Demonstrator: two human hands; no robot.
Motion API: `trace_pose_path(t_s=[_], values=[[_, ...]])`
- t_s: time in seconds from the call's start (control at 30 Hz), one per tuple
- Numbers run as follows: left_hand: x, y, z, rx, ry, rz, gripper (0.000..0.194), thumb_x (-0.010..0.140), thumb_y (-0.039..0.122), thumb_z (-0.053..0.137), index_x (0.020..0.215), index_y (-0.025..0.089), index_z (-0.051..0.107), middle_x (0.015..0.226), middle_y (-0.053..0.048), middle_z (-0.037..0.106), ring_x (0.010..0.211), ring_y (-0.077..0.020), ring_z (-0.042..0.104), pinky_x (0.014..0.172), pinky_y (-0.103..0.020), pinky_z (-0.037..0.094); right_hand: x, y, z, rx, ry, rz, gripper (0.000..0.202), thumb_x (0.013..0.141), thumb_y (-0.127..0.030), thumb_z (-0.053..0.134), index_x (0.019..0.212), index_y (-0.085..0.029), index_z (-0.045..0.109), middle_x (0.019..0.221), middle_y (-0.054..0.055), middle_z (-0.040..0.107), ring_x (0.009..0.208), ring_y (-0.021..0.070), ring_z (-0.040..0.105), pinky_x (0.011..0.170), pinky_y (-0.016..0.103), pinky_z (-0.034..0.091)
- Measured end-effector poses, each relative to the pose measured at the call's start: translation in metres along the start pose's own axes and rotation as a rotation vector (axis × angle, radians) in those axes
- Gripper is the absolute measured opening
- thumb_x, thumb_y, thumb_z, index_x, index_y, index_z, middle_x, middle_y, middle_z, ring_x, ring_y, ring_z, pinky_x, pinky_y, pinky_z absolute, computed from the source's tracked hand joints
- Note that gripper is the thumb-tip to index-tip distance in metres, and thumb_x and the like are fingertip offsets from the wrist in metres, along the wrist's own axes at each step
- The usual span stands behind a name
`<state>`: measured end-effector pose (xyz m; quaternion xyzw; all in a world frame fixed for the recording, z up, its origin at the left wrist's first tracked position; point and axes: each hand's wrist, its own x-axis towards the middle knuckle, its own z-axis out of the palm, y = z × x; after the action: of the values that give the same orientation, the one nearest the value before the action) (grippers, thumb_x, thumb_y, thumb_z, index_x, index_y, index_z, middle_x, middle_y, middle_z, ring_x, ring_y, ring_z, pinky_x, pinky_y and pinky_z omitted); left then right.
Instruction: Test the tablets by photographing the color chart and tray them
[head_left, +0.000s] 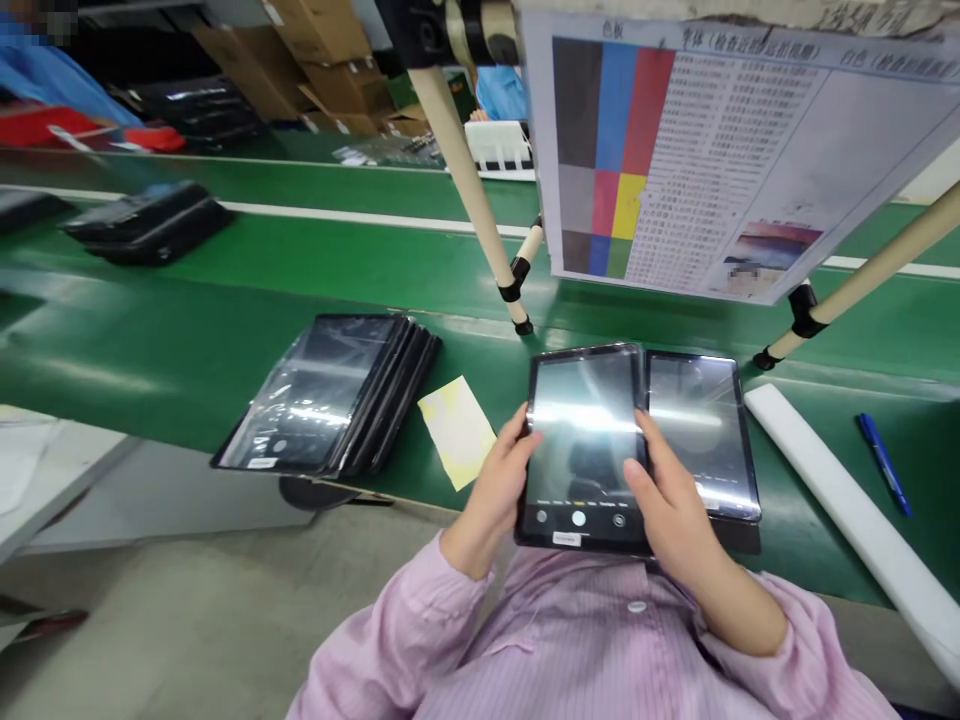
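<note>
A black tablet (pixel 581 450) with a lit screen is held between my two hands above the bench's front edge. On its left edge my left hand (pixel 495 490) grips, thumb at the frame. My right hand (pixel 675 500) wraps the right edge, thumb resting over the screen. Beside it on the right lies another tablet (pixel 701 430), its screen lit. To the left is a leaning stack of several tablets (pixel 322 390) in clear film. A yellow-edged paper (pixel 457 430) lies between that stack and my left hand.
A pipe frame (pixel 480 200) holds a printed colour chart (pixel 675 160) over the green bench (pixel 300 260). A white foam strip (pixel 847 510) and a blue pen (pixel 883 463) lie at right. Black devices (pixel 150 222) sit far left; boxes (pixel 322 60) and people's blue sleeves are behind.
</note>
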<state>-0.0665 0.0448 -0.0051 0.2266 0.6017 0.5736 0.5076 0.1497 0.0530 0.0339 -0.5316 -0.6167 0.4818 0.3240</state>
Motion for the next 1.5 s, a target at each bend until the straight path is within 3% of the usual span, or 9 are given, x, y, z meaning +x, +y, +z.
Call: trace_pose_path(t_s=[0.2,0.43,0.57,0.7,0.93,1.03,1.13,1.3,1.5], values=[[0.042,0.020,-0.027,0.266,0.008,0.045,0.061,0.086,0.039,0.067,0.145,0.022,0.064,0.147,-0.008,0.067,0.134,-0.0310,0.064,0.113,-0.043,0.052,0.045,0.002,0.040,-0.007,-0.154,0.138,0.081,0.097,-0.065,0.048,0.165,-0.024,0.035,0.175,0.009,0.018,0.165,0.0276,0.014,0.135,0.056,0.013],[0.070,-0.001,-0.021,0.473,-0.042,0.122,0.070,0.095,0.033,0.054,0.162,0.014,0.041,0.167,-0.015,0.043,0.154,-0.0256,0.045,0.126,-0.041,0.039,0.061,0.016,0.048,0.034,-0.128,0.200,0.089,0.096,-0.073,0.044,0.168,-0.023,0.027,0.176,0.010,0.009,0.166,0.0262,0.003,0.134,0.055,0.011],[0.053,-0.009,-0.043,0.641,-0.006,0.220,0.065,0.094,0.028,0.057,0.158,0.018,0.048,0.167,-0.014,0.044,0.159,-0.0288,0.035,0.133,-0.052,0.023,0.036,0.007,0.011,0.038,-0.039,0.016,0.087,0.094,-0.079,0.043,0.164,-0.029,0.037,0.175,0.005,0.019,0.165,0.0257,0.014,0.135,0.055,0.016],[0.032,-0.026,-0.079,1.154,0.160,0.335,0.060,0.096,0.032,0.056,0.154,0.013,0.053,0.170,-0.019,0.036,0.163,-0.0446,0.016,0.129,-0.070,0.015,0.013,0.029,-0.063,-0.159,0.296,-0.156,0.069,0.097,-0.070,0.050,0.154,-0.031,0.053,0.171,0.005,0.034,0.160,0.0277,0.029,0.134,0.058,0.019],[0.049,-0.009,-0.129,1.559,0.040,0.478,0.066,0.093,0.015,0.040,0.159,0.009,0.044,0.162,-0.019,0.050,0.158,-0.0415,0.032,0.129,-0.065,0.025,0.006,0.106,-0.148,-0.209,0.560,0.077,0.055,0.091,-0.062,0.058,0.129,-0.025,0.071,0.147,0.010,0.062,0.140,0.0321,0.056,0.125,0.059,0.038],[0.043,0.010,-0.107,1.495,0.036,0.691,0.068,0.092,0.017,0.047,0.159,0.009,0.041,0.160,-0.021,0.051,0.160,-0.0430,0.028,0.129,-0.069,0.020,0.007,0.120,-0.141,-0.051,0.502,0.104,0.051,0.088,-0.061,0.065,0.124,-0.026,0.074,0.142,0.009,0.066,0.142,0.0300,0.055,0.127,0.055,0.037],[0.006,0.004,-0.046,1.223,-0.130,0.894,0.067,0.100,0.021,0.048,0.164,0.021,0.030,0.163,-0.018,0.048,0.158,-0.0333,0.037,0.128,-0.059,0.033,0.018,0.129,-0.128,0.199,0.416,0.128,0.059,0.083,-0.062,0.074,0.130,-0.028,0.070,0.148,0.008,0.063,0.146,0.0295,0.052,0.130,0.055,0.032],[-0.062,-0.040,0.067,1.191,-0.665,0.703,0.105,0.091,0.032,0.074,0.169,0.023,0.004,0.176,-0.026,0.011,0.162,-0.0380,0.025,0.121,-0.053,0.046,0.049,0.135,-0.121,0.406,0.356,0.090,0.075,0.081,-0.069,0.072,0.141,-0.027,0.060,0.156,0.009,0.055,0.148,0.0263,0.050,0.130,0.047,0.036],[-0.050,-0.051,0.106,1.450,-0.560,0.652,0.134,0.065,0.033,0.100,0.165,0.010,0.014,0.167,-0.045,0.007,0.154,-0.0526,0.033,0.124,-0.067,0.033,0.068,0.127,-0.125,0.476,0.329,0.094,0.078,0.077,-0.069,0.075,0.140,-0.025,0.061,0.154,0.010,0.057,0.147,0.0266,0.051,0.129,0.045,0.038]])
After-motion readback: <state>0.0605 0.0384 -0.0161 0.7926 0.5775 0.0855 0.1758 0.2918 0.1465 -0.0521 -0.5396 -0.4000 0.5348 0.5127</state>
